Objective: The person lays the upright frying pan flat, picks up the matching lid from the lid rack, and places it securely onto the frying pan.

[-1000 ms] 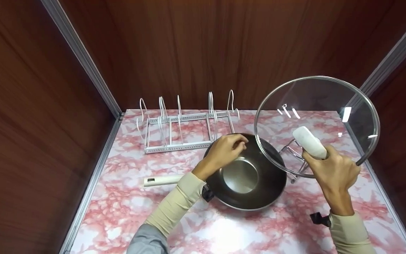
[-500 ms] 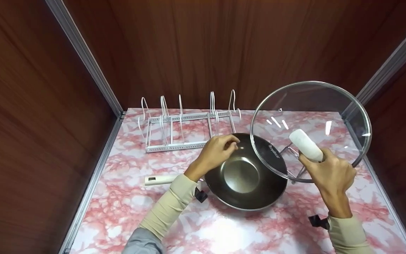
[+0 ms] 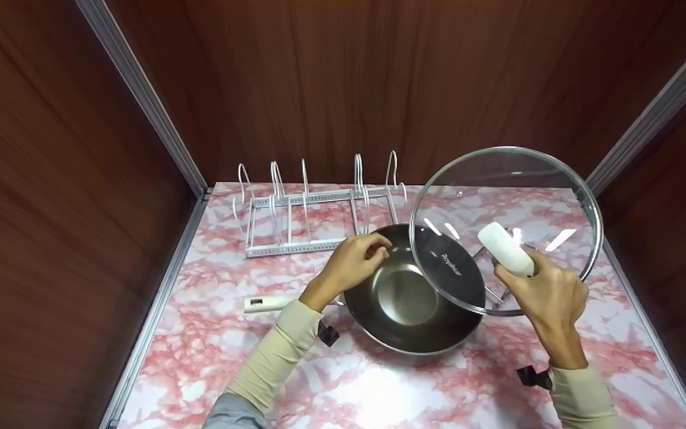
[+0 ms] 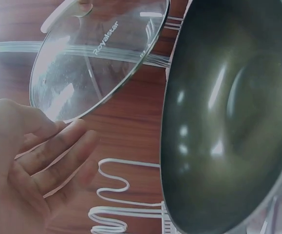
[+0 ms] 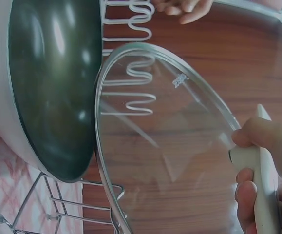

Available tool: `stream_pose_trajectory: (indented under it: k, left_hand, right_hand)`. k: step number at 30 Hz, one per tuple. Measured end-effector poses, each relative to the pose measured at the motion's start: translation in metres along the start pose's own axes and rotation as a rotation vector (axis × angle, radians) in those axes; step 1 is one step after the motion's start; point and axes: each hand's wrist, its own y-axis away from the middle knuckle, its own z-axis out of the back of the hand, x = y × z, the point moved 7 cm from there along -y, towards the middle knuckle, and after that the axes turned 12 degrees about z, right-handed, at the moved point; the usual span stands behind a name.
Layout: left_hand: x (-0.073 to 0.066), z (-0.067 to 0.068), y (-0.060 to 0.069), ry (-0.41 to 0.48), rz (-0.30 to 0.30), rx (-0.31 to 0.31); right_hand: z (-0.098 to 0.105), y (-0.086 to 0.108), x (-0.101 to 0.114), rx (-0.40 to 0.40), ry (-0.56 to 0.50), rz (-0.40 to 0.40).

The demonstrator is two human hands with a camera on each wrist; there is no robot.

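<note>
A dark-lined wok (image 3: 405, 304) stands on the table, its cream handle (image 3: 268, 304) pointing left. Above the wok's right side, my right hand (image 3: 548, 295) grips the white handle of a clear glass lid (image 3: 468, 208). The lid is held raised and tilted, apart from the table. In the right wrist view, the thumb and fingers wrap that handle (image 5: 260, 190). My left hand (image 3: 355, 261) hovers over the wok's left rim with loosely bent fingers and holds nothing. Its empty palm (image 4: 14, 161) shows in the left wrist view.
A white wire rack (image 3: 295, 247) with upright loops stands behind and left of the wok. A chrome wire rack (image 5: 58, 200) stands right of the wok, partly seen through the lid. Brown wood-grain panels (image 3: 343, 89) enclose the marbled red-and-white table (image 3: 212, 357).
The right hand has brought the lid leftward and slightly lower, further over the wok. The left hand has drawn back to the left. The wok has stayed in place.
</note>
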Motion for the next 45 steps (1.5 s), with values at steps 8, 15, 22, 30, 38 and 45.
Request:
stream_pose_trajectory:
  k: [8, 15, 22, 30, 38, 45]
  left_hand:
    - [0.015, 0.006, 0.009, -0.018, 0.021, -0.007]
    - [0.029, 0.012, 0.015, -0.036, 0.077, 0.013]
    - [0.044, 0.016, 0.022, -0.079, 0.102, 0.017]
    - [0.065, 0.019, 0.031, -0.113, 0.145, 0.046]
    - [0.080, 0.024, 0.038, -0.144, 0.168, 0.065]
    - [0.090, 0.023, 0.048, -0.184, 0.186, 0.087]
  right_hand:
    - [-0.007, 0.001, 0.005, 0.042, -0.034, 0.013]
    - [-0.013, 0.002, 0.010, 0.056, -0.050, 0.011]
    - [-0.019, 0.002, 0.013, 0.106, -0.067, -0.015]
    - [-0.023, 0.003, 0.017, 0.133, -0.091, -0.016]
    - [-0.028, 0.003, 0.021, 0.166, -0.117, -0.020]
    - [-0.032, 0.004, 0.023, 0.231, -0.122, -0.048]
